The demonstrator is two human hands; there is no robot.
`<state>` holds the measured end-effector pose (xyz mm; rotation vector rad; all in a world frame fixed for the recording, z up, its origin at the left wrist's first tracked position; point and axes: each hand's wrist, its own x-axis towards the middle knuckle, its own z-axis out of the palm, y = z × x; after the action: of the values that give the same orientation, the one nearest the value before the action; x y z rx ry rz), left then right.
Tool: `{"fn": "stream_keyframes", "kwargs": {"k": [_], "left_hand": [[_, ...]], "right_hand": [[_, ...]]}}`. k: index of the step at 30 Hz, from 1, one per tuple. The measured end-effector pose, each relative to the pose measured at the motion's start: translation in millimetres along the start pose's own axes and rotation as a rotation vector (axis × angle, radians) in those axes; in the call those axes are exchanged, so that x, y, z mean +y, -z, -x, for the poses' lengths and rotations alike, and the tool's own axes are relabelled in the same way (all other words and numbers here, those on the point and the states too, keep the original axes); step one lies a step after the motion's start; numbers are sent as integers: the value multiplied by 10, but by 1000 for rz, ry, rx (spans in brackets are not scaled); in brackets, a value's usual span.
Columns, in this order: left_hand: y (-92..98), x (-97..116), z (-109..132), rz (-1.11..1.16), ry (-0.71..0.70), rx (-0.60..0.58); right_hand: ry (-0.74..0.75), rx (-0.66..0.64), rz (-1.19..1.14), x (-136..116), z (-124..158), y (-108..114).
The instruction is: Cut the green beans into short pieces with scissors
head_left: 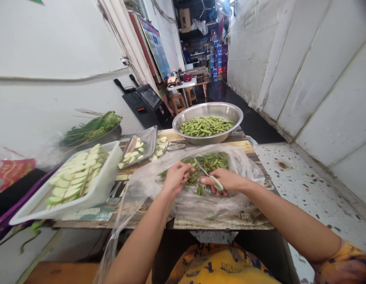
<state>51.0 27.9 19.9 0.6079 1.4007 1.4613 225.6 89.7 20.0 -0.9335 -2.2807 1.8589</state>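
Observation:
My right hand (226, 180) is closed around a pair of scissors (207, 174) with pale green handles, its blades pointing up and left. My left hand (176, 176) pinches a green bean pod (191, 178) close to the blade tips. Both hands hover over a clear plastic bag (245, 165) that lies open on the wooden table (224, 224) and holds a heap of green pods (211, 161). Behind the bag stands a steel bowl (207, 111) with cut green pods inside.
A white tray (94, 193) of skewered pale green slices sits at the left. A small metal tray (149, 138) with more slices lies behind it. A bowl of leafy greens (92, 128) stands by the left wall. A speckled floor and white wall run along the right.

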Motion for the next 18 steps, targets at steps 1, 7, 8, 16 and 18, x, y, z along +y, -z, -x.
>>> {"fn": "stream_keyframes", "kwargs": {"k": [1, 7, 8, 16, 18], "left_hand": [[-9, -1, 12, -6, -2, -1], [-57, -5, 84, -33, 6, -63], [-57, -7, 91, -41, 9, -66], [100, 46, 169, -148, 114, -148], [158, 175, 248, -160, 200, -236]], "right_hand": [[3, -4, 5, -4, 4, -2], [36, 35, 40, 48, -26, 8], [38, 32, 54, 55, -30, 10], [27, 54, 112, -17, 35, -18], [26, 62, 135, -10, 34, -18]]}}
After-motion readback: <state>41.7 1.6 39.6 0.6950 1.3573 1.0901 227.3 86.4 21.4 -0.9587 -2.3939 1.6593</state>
